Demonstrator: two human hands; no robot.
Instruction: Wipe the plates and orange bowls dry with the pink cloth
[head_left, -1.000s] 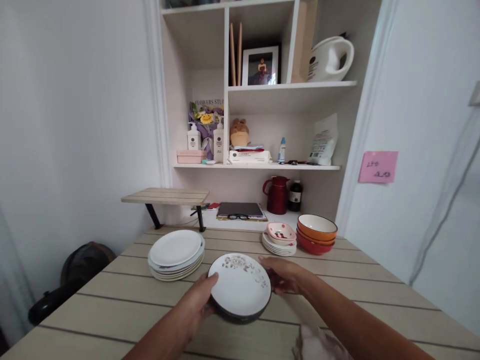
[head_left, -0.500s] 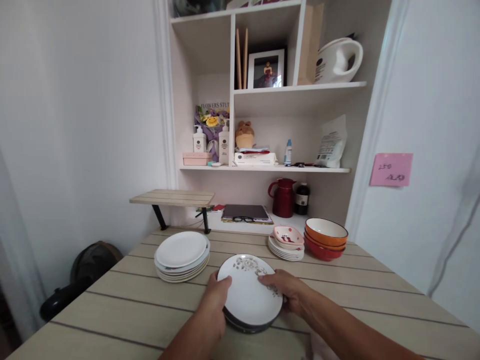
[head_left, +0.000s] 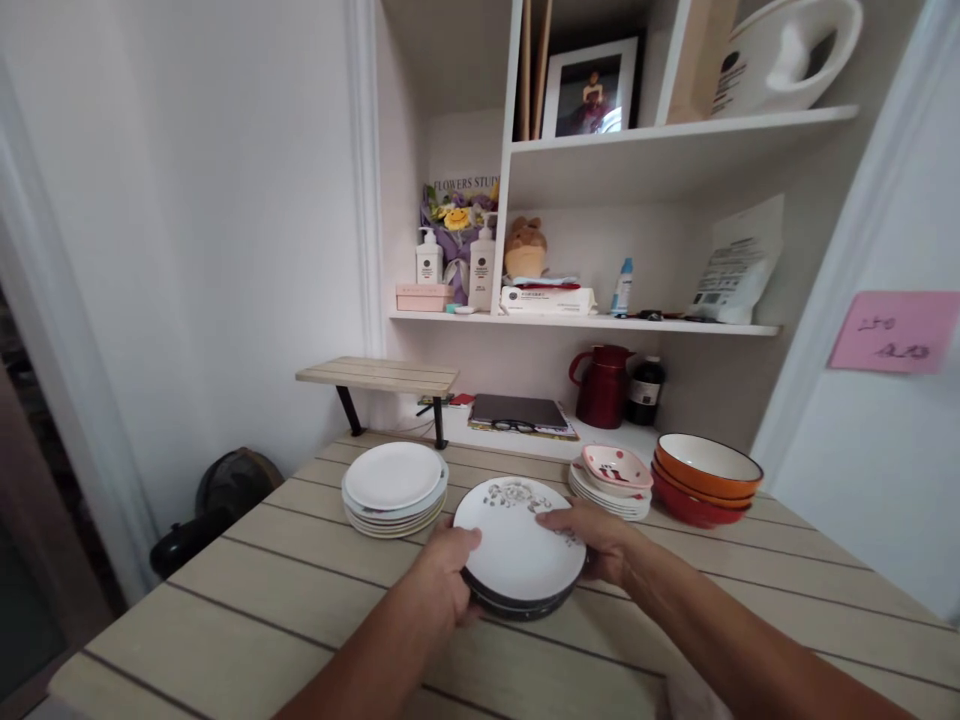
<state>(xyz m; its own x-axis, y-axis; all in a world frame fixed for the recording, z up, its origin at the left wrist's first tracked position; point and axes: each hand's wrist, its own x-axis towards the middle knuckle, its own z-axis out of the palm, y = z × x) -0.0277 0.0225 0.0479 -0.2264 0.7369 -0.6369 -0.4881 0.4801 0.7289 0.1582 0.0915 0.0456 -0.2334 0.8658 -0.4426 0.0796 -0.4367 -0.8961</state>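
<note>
Plate stack (head_left: pixel 517 555), floral-topped, gripped between left hand (head_left: pixel 448 572) on its left rim and right hand (head_left: pixel 600 540) on its right.

And here are the centre plates (head_left: pixel 517 555), mid-dial, a hand on either flank!
Left hand (head_left: pixel 448 575) at nine o'clock, right hand (head_left: pixel 602 540) at three; the plate stack (head_left: pixel 394 477) sits at ten, a small bowl (head_left: pixel 616 468) on small plates (head_left: pixel 609 506) at two, big bowls (head_left: pixel 709 475) just beyond; riser (head_left: pixel 379 374) at eleven, glasses (head_left: pixel 514 426) at twelve, jug (head_left: pixel 602 388) at one on the back ledge (head_left: pixel 626 440), bottle (head_left: pixel 645 392) right beside!
</note>
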